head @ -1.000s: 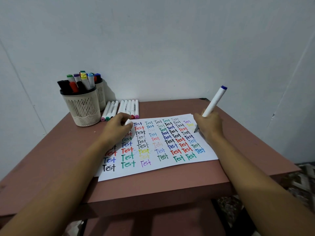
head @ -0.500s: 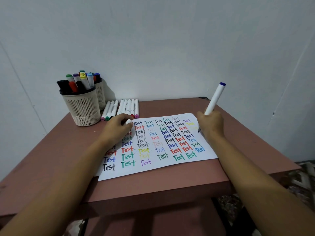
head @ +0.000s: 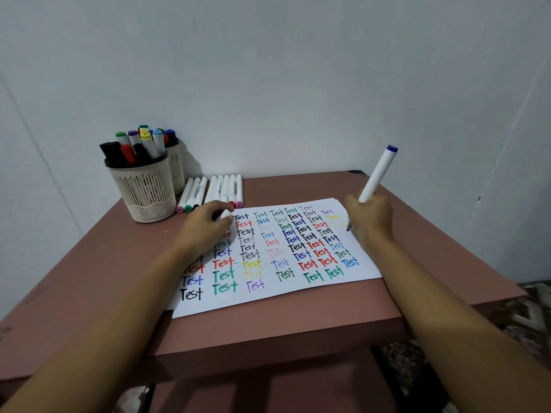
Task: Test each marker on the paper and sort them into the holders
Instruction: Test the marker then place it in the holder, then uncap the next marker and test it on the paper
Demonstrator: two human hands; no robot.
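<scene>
On the brown table (head: 298, 329), the right hand (head: 371, 217) grips a white marker (head: 377, 174), its dark tip at the right edge of the paper (head: 366, 269), while the left hand (head: 205, 228), curled round a white cap (head: 226, 215), rests on the sheet near the loose markers (head: 223, 189) and the front holder (head: 146, 189).

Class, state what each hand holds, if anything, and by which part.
Right hand grips the white marker by its lower barrel, near the writing tip. Left hand curls round a small white piece, probably the cap; the hold is mostly hidden.
</scene>
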